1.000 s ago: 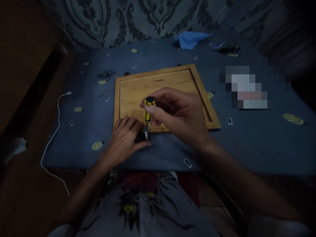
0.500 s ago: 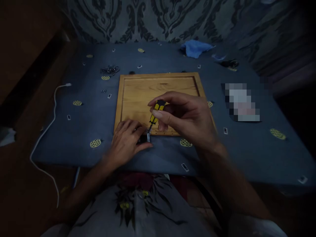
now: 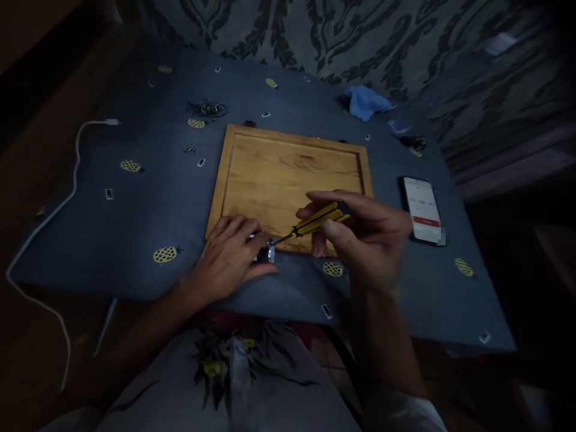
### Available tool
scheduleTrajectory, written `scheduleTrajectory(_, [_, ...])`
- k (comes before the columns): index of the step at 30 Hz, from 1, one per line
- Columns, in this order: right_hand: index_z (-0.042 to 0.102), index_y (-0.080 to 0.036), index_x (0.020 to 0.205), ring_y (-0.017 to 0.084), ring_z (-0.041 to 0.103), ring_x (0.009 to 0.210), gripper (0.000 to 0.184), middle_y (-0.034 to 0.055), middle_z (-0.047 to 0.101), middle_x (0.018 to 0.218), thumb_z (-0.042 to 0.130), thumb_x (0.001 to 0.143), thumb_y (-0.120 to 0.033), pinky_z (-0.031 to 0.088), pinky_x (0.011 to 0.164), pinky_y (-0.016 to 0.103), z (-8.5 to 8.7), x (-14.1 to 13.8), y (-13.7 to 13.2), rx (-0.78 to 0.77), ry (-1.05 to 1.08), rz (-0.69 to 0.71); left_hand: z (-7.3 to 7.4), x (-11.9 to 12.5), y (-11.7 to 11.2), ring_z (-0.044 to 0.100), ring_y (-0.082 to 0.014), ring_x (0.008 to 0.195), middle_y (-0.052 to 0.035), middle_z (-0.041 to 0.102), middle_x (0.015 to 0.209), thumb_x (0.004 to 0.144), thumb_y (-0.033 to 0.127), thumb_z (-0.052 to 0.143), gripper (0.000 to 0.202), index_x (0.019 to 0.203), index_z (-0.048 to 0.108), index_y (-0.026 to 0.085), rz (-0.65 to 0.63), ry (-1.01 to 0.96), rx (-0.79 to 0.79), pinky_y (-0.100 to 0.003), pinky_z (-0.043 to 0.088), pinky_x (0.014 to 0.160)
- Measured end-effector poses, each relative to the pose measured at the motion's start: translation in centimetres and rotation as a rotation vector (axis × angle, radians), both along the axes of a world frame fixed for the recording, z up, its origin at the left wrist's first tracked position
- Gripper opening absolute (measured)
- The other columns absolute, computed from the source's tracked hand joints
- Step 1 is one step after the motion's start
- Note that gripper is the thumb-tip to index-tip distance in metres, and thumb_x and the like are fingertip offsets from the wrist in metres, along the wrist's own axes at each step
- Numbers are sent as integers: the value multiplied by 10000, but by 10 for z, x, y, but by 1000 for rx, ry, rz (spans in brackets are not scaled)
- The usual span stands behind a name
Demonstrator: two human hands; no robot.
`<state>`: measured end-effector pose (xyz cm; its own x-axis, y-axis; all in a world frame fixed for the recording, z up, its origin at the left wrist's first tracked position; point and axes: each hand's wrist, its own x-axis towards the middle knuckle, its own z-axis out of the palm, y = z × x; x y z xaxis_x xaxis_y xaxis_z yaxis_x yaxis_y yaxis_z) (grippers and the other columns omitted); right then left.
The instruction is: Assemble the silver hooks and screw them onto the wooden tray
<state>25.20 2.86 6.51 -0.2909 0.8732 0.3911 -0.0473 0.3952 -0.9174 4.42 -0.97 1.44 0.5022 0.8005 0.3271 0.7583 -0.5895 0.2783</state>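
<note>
My right hand (image 3: 369, 240) grips a screwdriver (image 3: 318, 220) with a yellow and black handle between thumb and fingers. Its shaft slants down to the left, and the tip meets a small dark and shiny metal fitting (image 3: 270, 254). Thumb and fingers of my left hand (image 3: 230, 257) pinch that fitting at the near edge of a wooden panel (image 3: 279, 180) with a raised border. The fitting is partly hidden by the fingers, and I cannot tell its exact kind. Small dark holes run along the panel's near edge, beside the screwdriver.
On the blue patterned tablecloth (image 3: 288, 300) lie several small screws (image 3: 189, 150) and a dark tangled bundle (image 3: 207, 108) at the left. A white cable (image 3: 74, 180) runs down the left side. Rightward are a phone (image 3: 422, 210) and a blue cloth (image 3: 366, 103).
The screwdriver has gone from steep to a lower slant, its handle swinging right with my right hand. My left hand keeps its hold on the fitting. The camera view has turned slightly.
</note>
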Motion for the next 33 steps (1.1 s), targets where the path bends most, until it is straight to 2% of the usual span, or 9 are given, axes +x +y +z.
scheduleTrajectory(5, [772, -330, 983, 103, 592, 426, 208, -5, 818, 951, 841, 809, -241, 457, 309, 224, -7, -4, 1, 67, 53, -66, -1, 0, 0, 610, -266, 995, -72, 693, 1020, 843, 554, 772, 478, 1064, 691, 138, -17, -13, 24, -400, 450, 887])
scheduleTrajectory(9, [767, -309, 942, 124, 623, 471, 199, -16, 806, 858, 843, 792, -202, 447, 312, 221, -5, -7, -4, 65, 78, -84, 0, -1, 0, 611, -264, 991, -71, 694, 1014, 848, 546, 774, 459, 1053, 689, 144, -16, -6, 40, -388, 446, 871])
scheduleTrajectory(13, [767, -283, 1166, 119, 667, 549, 303, 20, 803, 959, 777, 867, -230, 525, 388, 219, -4, -2, -8, 50, 35, -15, 1, -1, 0, 612, -257, 1000, -63, 699, 1024, 858, 523, 778, 434, 1067, 687, 153, -18, -19, 32, -388, 446, 883])
scheduleTrajectory(15, [753, -271, 1214, 111, 670, 552, 321, 39, 802, 1000, 746, 898, -217, 560, 425, 229, -5, 1, -7, 35, 1, -5, 1, -1, 0, 612, -255, 995, -58, 700, 1024, 850, 518, 791, 430, 1063, 687, 160, -12, -21, 26, -385, 442, 884])
scheduleTrajectory(20, [781, -246, 1013, 164, 764, 704, 235, 33, 816, 938, 828, 801, -157, 503, 340, 176, -8, -1, 1, 114, 111, -35, 0, 0, 0, 603, -264, 1012, -79, 697, 1034, 857, 519, 789, 445, 1059, 684, 137, -17, 1, 17, -383, 433, 880])
scheduleTrajectory(23, [761, -241, 1000, 156, 755, 647, 238, 21, 824, 915, 843, 788, -168, 501, 331, 177, -9, -3, 2, 76, 135, -49, 1, 0, 0, 597, -271, 1019, -89, 692, 1037, 872, 500, 780, 425, 1062, 685, 131, -17, 5, 7, -397, 434, 894])
scheduleTrajectory(29, [777, -237, 1183, 167, 705, 580, 335, 66, 803, 950, 782, 849, -257, 505, 332, 253, -6, 3, 0, 53, -29, -40, 5, 1, -1, 600, -280, 1024, -89, 691, 1019, 884, 477, 772, 388, 1037, 691, 129, -15, -14, 6, -412, 440, 903])
scheduleTrajectory(33, [809, -272, 1091, 232, 729, 643, 264, 64, 803, 865, 813, 827, -271, 599, 443, 355, -4, 2, 2, 171, -99, -38, 5, 1, 0, 601, -274, 1012, -85, 693, 1012, 900, 468, 757, 363, 1039, 694, 138, -14, -12, 1, -417, 442, 908])
